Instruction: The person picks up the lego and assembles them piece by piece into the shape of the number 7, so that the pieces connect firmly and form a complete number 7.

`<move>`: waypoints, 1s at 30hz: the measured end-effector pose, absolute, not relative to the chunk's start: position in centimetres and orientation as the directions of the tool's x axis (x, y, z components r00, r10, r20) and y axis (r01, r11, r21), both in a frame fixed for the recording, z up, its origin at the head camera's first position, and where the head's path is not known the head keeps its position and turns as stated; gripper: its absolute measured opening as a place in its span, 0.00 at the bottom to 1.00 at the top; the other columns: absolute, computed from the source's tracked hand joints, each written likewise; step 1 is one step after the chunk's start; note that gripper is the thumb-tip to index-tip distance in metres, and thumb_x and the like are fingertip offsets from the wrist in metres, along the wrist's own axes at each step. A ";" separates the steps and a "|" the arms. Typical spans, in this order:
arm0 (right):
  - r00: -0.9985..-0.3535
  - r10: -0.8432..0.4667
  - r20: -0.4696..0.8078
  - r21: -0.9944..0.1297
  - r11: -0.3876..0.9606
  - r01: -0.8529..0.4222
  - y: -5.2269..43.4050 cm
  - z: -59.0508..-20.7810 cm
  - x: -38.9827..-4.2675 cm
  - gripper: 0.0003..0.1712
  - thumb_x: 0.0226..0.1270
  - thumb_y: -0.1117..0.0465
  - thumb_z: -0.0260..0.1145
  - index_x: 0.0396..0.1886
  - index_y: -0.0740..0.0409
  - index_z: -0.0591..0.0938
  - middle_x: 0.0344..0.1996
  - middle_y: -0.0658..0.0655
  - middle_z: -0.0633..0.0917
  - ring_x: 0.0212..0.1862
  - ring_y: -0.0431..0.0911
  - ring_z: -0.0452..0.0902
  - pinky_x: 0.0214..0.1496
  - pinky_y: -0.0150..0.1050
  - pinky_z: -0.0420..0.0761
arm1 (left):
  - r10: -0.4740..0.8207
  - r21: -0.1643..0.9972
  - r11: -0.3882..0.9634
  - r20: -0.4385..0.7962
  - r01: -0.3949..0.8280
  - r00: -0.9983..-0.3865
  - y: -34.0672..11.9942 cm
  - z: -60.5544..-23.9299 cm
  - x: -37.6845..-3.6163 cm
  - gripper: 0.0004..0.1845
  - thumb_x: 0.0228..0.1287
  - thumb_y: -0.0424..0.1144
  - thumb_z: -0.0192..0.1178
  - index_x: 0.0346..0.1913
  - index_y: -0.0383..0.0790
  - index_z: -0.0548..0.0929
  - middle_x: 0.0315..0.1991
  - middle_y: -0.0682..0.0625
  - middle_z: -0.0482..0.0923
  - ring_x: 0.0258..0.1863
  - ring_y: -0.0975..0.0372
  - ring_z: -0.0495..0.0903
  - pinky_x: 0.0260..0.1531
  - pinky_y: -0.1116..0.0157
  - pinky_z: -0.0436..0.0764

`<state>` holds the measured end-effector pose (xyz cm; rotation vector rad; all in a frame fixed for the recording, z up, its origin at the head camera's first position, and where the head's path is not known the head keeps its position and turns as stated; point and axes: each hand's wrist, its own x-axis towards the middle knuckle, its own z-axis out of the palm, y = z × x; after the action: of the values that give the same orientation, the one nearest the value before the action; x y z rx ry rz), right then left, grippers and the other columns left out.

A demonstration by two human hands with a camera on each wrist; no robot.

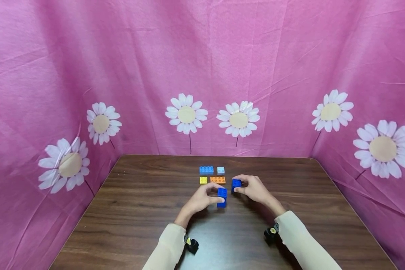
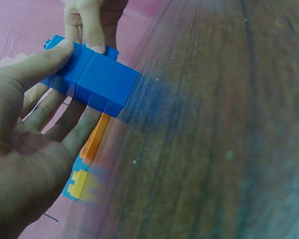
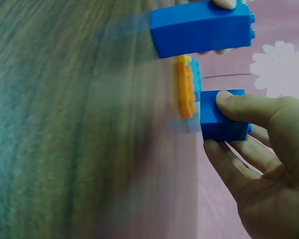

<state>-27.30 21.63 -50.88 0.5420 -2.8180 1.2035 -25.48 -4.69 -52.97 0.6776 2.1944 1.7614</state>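
Observation:
Two stacked dark blue toy bricks point(image 1: 222, 192) are pinched upright between the thumb and fingers of my left hand point(image 1: 200, 198). A seam between the stacked bricks point(image 2: 79, 72) shows in the left wrist view. My right hand point(image 1: 255, 189) pinches a single dark blue brick point(image 3: 222, 122), thumb on one side and fingers on the other. A gap separates the stack from this brick. Both are at or close to the tabletop; contact with it is hard to tell. In the head view, the single brick's right side is hidden by my fingers.
Beyond my hands lie a blue brick point(image 1: 206, 170), a light blue brick point(image 1: 221, 170), a yellow brick point(image 1: 203, 180) and an orange brick point(image 1: 218, 180) on the brown wooden table point(image 1: 138, 210). A pink curtain point(image 1: 209, 56) with daisies surrounds the table's back and sides.

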 end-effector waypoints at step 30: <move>-0.882 -0.423 0.207 -0.666 0.599 -0.443 19.1 -44.0 -24.3 0.22 0.67 0.58 0.79 0.60 0.53 0.88 0.43 0.50 0.92 0.45 0.43 0.89 0.50 0.42 0.91 | 0.493 0.961 0.169 0.109 0.218 -0.863 -4.7 -53.0 -25.6 0.17 0.68 0.39 0.74 0.56 0.40 0.86 0.52 0.42 0.87 0.51 0.61 0.83 0.56 0.62 0.82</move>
<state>-24.27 19.08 -44.00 0.7541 -2.7848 1.1720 -25.59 -4.72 -53.03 0.6884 2.2159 1.7594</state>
